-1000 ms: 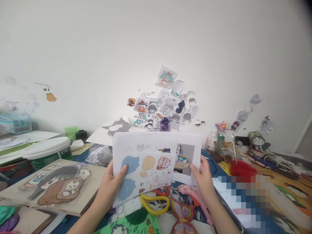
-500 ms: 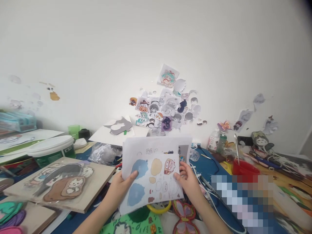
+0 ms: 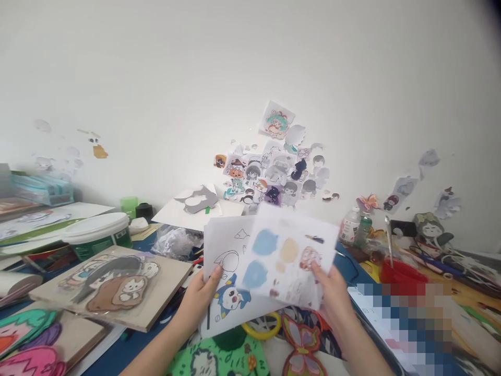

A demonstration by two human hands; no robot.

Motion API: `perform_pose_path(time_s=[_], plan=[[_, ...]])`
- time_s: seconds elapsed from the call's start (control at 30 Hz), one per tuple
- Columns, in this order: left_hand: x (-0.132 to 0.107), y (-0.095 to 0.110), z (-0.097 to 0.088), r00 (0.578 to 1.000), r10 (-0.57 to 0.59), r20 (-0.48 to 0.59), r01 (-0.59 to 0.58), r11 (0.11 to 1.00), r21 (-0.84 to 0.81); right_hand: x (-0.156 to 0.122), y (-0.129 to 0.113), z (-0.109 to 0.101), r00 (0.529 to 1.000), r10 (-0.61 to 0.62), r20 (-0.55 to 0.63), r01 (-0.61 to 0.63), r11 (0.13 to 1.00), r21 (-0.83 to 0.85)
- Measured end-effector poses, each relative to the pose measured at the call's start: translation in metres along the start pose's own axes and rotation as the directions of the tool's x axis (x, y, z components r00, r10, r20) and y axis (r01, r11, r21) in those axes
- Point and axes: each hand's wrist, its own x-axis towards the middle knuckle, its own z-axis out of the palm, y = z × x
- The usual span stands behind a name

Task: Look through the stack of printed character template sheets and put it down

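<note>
My left hand (image 3: 201,296) grips the lower left edge of a white sheet (image 3: 224,261) printed with a line drawing and a blue cartoon figure. My right hand (image 3: 332,292) pinches a second sheet (image 3: 287,256) printed with blue and tan blobs and a small red-brown figure. That sheet is slid out to the right and overlaps the first. Both papers are held upright above a cluttered blue table (image 3: 336,261).
A wooden board with a cartoon picture (image 3: 113,284) lies at left, a green-and-white tub (image 3: 96,237) behind it. Yellow scissors (image 3: 262,328), a paper butterfly (image 3: 303,347) and a green cutout (image 3: 219,357) lie below the papers. A red bowl (image 3: 397,271) and bottles (image 3: 352,227) stand right. Stickers (image 3: 270,177) cover the wall.
My right hand has pulled the sheet with the blue blobs off to the right, uncovering the line-drawing sheet in my left hand. The view has shifted slightly left.
</note>
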Motion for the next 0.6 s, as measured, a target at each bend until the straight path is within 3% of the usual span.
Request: perform_pose_path(time_s=[0.03,0.1,0.2,0.43,0.6], plan=[[0.000,0.000,0.000,1.000,-0.011,0.007,0.011,1.000,-0.014,0.005,-0.003,-0.006,0.990,-0.055,-0.132,0.053,0.998,-0.021],[0.000,0.000,0.000,0.999,-0.032,0.018,0.033,0.999,-0.042,0.014,-0.012,-0.019,0.911,-0.196,-0.363,0.179,0.981,-0.082],[0.000,0.001,-0.001,0.998,-0.059,0.016,0.060,0.995,-0.083,0.019,-0.023,-0.033,0.796,-0.291,-0.530,0.278,0.955,-0.108],[0.001,0.005,-0.004,0.995,-0.097,0.027,0.100,0.976,-0.194,0.014,-0.037,-0.039,0.648,-0.409,-0.642,0.380,0.905,-0.193],[0.001,0.008,-0.004,0.991,-0.127,0.030,0.130,0.962,-0.240,0.016,-0.039,-0.042,0.621,-0.463,-0.633,0.452,0.871,-0.193]])
